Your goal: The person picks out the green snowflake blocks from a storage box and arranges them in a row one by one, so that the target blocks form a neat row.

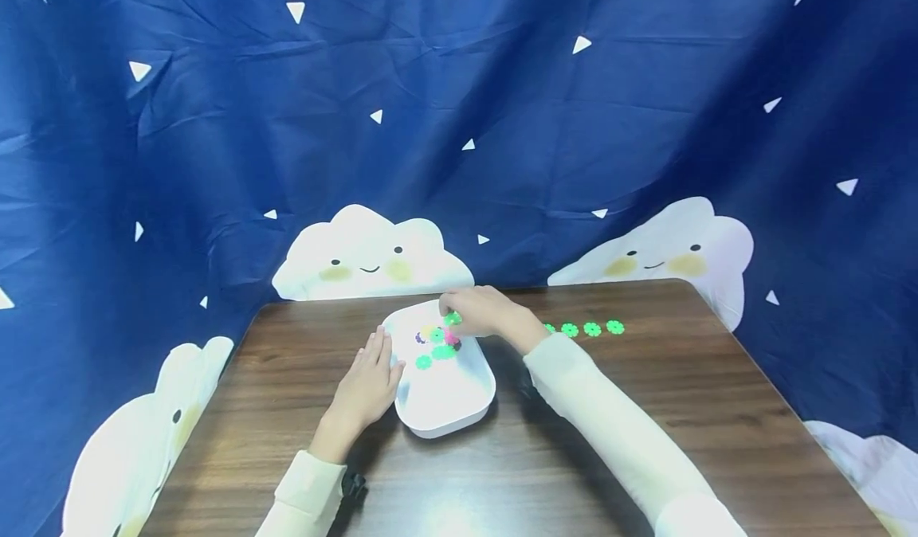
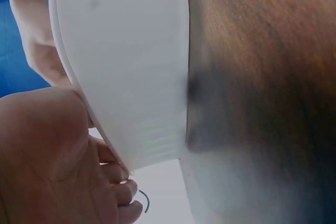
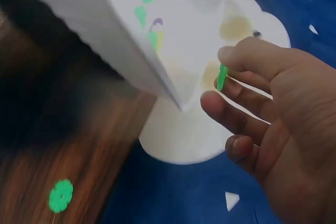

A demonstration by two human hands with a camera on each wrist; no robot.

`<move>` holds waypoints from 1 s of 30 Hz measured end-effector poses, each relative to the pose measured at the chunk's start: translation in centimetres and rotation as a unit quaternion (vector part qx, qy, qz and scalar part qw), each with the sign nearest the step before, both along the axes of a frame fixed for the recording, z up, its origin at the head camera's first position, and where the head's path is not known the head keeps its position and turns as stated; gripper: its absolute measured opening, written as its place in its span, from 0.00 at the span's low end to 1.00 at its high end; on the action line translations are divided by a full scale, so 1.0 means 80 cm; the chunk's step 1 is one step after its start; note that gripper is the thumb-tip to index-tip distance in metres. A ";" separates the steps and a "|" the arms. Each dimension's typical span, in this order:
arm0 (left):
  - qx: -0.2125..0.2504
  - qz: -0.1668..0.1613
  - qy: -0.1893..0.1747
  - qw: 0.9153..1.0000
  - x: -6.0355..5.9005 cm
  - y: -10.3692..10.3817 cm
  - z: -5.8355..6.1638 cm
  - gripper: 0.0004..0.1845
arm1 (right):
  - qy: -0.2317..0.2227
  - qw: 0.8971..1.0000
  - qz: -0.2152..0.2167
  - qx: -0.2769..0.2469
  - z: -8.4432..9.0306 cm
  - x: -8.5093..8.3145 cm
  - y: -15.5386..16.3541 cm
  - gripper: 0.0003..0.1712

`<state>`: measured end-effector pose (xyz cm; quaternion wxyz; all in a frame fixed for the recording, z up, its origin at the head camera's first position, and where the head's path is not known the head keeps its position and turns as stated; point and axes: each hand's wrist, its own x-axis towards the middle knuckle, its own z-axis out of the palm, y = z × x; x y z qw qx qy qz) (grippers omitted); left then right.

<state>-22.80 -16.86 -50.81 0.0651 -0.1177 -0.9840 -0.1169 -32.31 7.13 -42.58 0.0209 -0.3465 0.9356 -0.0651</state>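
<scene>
Right hand point(image 3: 262, 114) pinches a green disc point(image 3: 222, 77) above the white tray point(image 1: 445, 409); lift it straight clear of the rim. Left hand point(image 1: 367, 386), fingers flat against the tray's side, should steady it.

Discs point(image 1: 437, 344) lie in the tray point(image 1: 445, 409) — others point(image 1: 591, 329) rightward on the table point(image 1: 645, 409).

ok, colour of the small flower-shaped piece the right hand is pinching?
Bright green flower-shaped plastic piece, pinched by the right hand; right wrist view shows it best.

Wooden table point(image 1: 645, 409); blue cloth backdrop point(image 1: 502, 123) behind, printed with white clouds, triangles.
</scene>
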 end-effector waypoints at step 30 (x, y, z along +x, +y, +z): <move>0.008 -0.008 0.001 1.000 -0.001 -0.005 -0.004 0.36 | 0.034 0.996 -0.065 -0.045 -0.058 0.068 0.148 0.10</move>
